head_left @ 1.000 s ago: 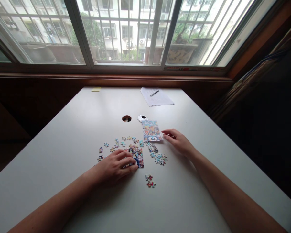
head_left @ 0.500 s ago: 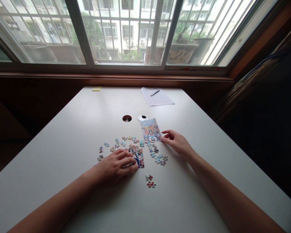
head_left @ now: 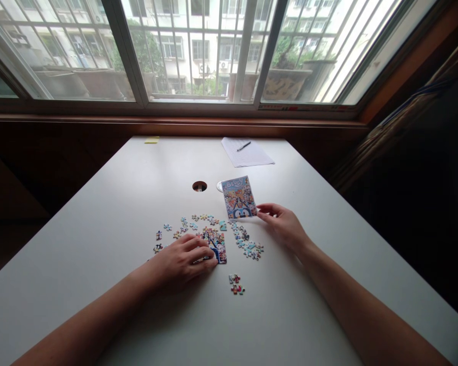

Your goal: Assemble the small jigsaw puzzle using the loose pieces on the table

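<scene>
We made out only one piece of lettering: a short word in large blue letters across the top of the picture card (head_left: 239, 197), just above the middle of the frame. It seemed to begin with B and end with Y, but we could not read it with certainty. Faint lines on the sheet of paper (head_left: 252, 156), higher up in the frame, were too small to read.

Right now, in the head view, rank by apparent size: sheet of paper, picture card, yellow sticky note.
Tied first: the picture card and the sheet of paper look alike; the card sits nearer.
Smallest: the sticky note.
</scene>
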